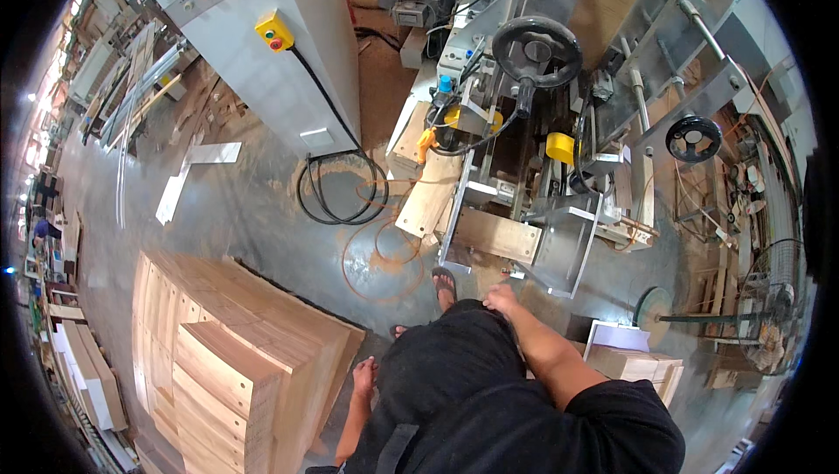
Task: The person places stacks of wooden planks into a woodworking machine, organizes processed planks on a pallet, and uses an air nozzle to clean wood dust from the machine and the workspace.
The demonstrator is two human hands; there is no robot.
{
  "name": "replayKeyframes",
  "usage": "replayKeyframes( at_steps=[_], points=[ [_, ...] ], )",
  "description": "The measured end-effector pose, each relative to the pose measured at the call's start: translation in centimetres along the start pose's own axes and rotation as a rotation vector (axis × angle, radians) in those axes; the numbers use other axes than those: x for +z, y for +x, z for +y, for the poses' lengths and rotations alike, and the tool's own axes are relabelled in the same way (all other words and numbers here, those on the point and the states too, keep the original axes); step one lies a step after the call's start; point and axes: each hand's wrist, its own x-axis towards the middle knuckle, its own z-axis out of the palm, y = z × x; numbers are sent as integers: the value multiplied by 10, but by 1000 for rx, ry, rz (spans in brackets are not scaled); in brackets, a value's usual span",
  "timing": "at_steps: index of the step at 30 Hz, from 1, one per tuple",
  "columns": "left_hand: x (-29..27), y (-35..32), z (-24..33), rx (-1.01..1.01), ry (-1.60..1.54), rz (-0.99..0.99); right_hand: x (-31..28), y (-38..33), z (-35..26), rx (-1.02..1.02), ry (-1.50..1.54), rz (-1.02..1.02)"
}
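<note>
My left hand (365, 376) hangs at my left side, next to a tall stack of pale wooden boards (253, 325) with holes near their ends. Its fingers are loosely apart and no object shows in it. In front of my waist, my right hand (501, 298) is closed against the edge of my black clothing (446, 352); whatever its fingers hold is hidden. Ahead stands a metal machine with a black handwheel (537, 52). One drilled wooden board (498, 235) lies in its front metal frame (568, 251), and another board (433, 194) rests to the left of that frame.
A grey control cabinet (253, 63) carries a yellow button box (273, 30). Black cable (336, 207) coils on the floor (280, 242) beside a thin orange hose (348, 277). To the right are a second handwheel (693, 139), stacked wooden pieces (634, 363) and a standing fan (773, 290).
</note>
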Motion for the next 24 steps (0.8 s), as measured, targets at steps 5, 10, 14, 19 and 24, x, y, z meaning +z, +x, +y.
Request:
replayKeyframes(
  at_steps=[5,10,14,19,24],
  points=[
    [4,16,25,-2,3,-7,23,5,10,-97,-220,52],
    [-6,30,28,47,-16,-118,46,26,31,-277,-153,21],
    [-2,31,39,69,72,-94,44,29,56,-312,-187,129],
    [-28,65,20,104,9,-132,41,12,54,-342,-219,111],
    [-13,42,32,55,66,-42,22,18,46,-513,-655,121]
  ],
)
